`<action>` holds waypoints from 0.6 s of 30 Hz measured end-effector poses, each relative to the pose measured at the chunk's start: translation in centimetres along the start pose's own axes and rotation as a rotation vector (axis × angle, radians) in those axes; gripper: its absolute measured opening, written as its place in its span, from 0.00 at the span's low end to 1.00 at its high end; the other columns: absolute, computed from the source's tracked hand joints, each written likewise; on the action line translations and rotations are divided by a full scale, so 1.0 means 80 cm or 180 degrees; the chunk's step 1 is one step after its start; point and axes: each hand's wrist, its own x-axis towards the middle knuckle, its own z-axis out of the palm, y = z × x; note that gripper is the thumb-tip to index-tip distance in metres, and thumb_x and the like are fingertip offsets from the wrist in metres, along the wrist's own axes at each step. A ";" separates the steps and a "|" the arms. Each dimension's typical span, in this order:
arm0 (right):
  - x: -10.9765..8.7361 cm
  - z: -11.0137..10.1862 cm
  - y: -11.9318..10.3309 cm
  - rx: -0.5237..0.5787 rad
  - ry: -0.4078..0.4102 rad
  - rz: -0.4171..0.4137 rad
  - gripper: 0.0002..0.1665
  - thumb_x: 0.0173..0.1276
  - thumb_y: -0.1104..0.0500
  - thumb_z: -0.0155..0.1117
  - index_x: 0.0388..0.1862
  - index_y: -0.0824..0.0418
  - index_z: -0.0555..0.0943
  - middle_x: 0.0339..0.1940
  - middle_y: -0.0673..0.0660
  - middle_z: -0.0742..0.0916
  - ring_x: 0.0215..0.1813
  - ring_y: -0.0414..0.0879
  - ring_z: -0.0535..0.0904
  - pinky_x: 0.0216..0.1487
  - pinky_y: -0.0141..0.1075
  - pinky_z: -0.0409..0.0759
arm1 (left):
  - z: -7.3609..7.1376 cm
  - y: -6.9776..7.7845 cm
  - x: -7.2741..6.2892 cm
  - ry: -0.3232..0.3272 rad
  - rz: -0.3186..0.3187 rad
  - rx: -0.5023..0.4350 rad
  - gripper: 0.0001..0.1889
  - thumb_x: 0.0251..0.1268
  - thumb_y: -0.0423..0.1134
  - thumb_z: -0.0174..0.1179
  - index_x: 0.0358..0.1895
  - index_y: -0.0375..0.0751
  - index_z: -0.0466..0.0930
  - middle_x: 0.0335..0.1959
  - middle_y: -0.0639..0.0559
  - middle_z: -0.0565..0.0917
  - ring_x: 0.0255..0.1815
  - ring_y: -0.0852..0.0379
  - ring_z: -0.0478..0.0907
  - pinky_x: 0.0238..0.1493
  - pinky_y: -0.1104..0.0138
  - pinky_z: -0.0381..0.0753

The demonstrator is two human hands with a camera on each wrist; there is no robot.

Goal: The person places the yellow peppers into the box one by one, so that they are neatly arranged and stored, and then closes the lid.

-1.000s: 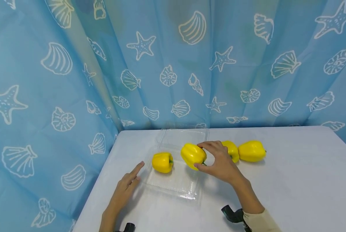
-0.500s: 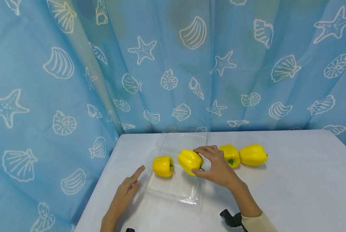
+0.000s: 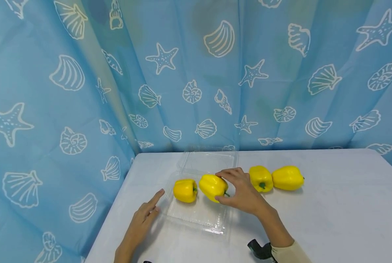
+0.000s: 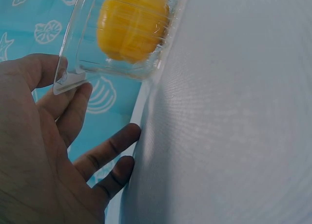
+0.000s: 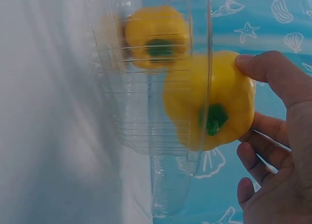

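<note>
Thumb and fingers of my right hand (image 3: 245,191) grip a yellow bell pepper (image 3: 212,187) over the right part of a clear plastic clamshell container (image 3: 196,219). Its green stem (image 5: 213,120) faces the right wrist camera. Another yellow bell pepper (image 3: 184,190) lies in the container's left part, stem toward the held one. At the container's left side is my left hand (image 3: 140,221), fingers spread and fairly straight. In the left wrist view, the thumb and a finger of that hand (image 4: 63,121) are right at the container's rim corner (image 4: 70,82).
Two more yellow bell peppers, one (image 3: 261,178) beside the other (image 3: 288,178), lie on the white table (image 3: 340,212) right of the container. The container's lid (image 3: 207,160) lies folded back toward the blue shell-print curtain (image 3: 196,73).
My right hand has brought the held bell pepper left and lower, closer to the one in the container. The left hand has stayed by the container, while the head view has tilted up slightly.
</note>
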 end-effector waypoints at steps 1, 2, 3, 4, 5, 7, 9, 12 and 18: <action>0.000 0.001 0.000 0.0003 -0.0009 -0.0008 0.38 0.52 0.49 0.82 0.63 0.49 0.80 0.61 0.46 0.80 0.62 0.47 0.68 0.57 0.53 0.61 | 0.000 0.000 0.000 0.0004 0.0007 0.0003 0.25 0.79 0.43 0.51 0.75 0.64 0.66 0.71 0.62 0.72 0.41 0.62 0.71 0.43 0.62 0.73; 0.000 0.001 0.001 0.0006 -0.0021 -0.0013 0.38 0.52 0.49 0.82 0.63 0.49 0.80 0.61 0.46 0.80 0.62 0.47 0.68 0.57 0.53 0.61 | 0.000 0.000 0.000 0.0009 0.0010 -0.0001 0.25 0.79 0.43 0.51 0.75 0.64 0.66 0.71 0.63 0.72 0.41 0.62 0.71 0.43 0.62 0.73; 0.000 0.001 0.001 0.0019 -0.0032 -0.0017 0.38 0.52 0.49 0.82 0.64 0.50 0.80 0.61 0.46 0.80 0.62 0.47 0.68 0.57 0.52 0.61 | 0.001 -0.001 0.000 0.0018 0.0025 -0.0006 0.25 0.79 0.43 0.52 0.75 0.64 0.66 0.71 0.63 0.72 0.41 0.62 0.72 0.42 0.63 0.73; 0.000 0.002 0.001 0.0018 -0.0048 -0.0019 0.38 0.52 0.49 0.82 0.64 0.50 0.80 0.62 0.46 0.80 0.62 0.47 0.68 0.57 0.52 0.61 | 0.001 -0.001 0.000 0.0029 0.0046 -0.0003 0.25 0.79 0.43 0.52 0.75 0.64 0.66 0.71 0.62 0.71 0.42 0.62 0.72 0.43 0.63 0.74; -0.001 0.003 0.001 0.0017 -0.0061 -0.0020 0.38 0.52 0.49 0.82 0.64 0.50 0.80 0.62 0.46 0.80 0.62 0.47 0.68 0.57 0.52 0.61 | 0.001 -0.001 -0.001 0.0042 0.0059 -0.0001 0.25 0.78 0.42 0.52 0.75 0.63 0.66 0.71 0.62 0.71 0.42 0.62 0.72 0.43 0.63 0.74; -0.001 0.003 0.002 -0.0005 -0.0079 -0.0028 0.38 0.53 0.49 0.81 0.64 0.50 0.80 0.62 0.47 0.80 0.62 0.47 0.68 0.57 0.52 0.61 | 0.002 0.000 -0.001 0.0073 0.0094 0.0014 0.25 0.78 0.42 0.52 0.75 0.63 0.66 0.72 0.62 0.70 0.44 0.62 0.73 0.43 0.63 0.75; 0.000 0.004 0.002 -0.0023 -0.0087 -0.0023 0.38 0.53 0.49 0.81 0.64 0.51 0.80 0.62 0.47 0.80 0.62 0.48 0.68 0.57 0.52 0.61 | 0.003 0.001 -0.001 0.0086 0.0124 0.0024 0.25 0.79 0.43 0.52 0.75 0.63 0.66 0.72 0.63 0.70 0.45 0.62 0.74 0.44 0.63 0.75; 0.001 0.004 0.001 -0.0037 -0.0103 -0.0010 0.38 0.53 0.49 0.81 0.64 0.52 0.80 0.62 0.48 0.80 0.63 0.48 0.68 0.57 0.52 0.60 | 0.003 0.002 -0.001 0.0101 0.0144 0.0015 0.25 0.79 0.42 0.51 0.75 0.63 0.66 0.72 0.63 0.69 0.45 0.62 0.74 0.43 0.63 0.75; 0.005 0.009 0.000 -0.0090 -0.0212 0.0000 0.38 0.55 0.46 0.79 0.65 0.52 0.79 0.63 0.48 0.79 0.63 0.48 0.67 0.58 0.51 0.60 | 0.001 0.001 -0.001 0.0093 0.0120 0.0009 0.25 0.78 0.42 0.52 0.75 0.63 0.66 0.72 0.63 0.70 0.44 0.62 0.73 0.44 0.62 0.75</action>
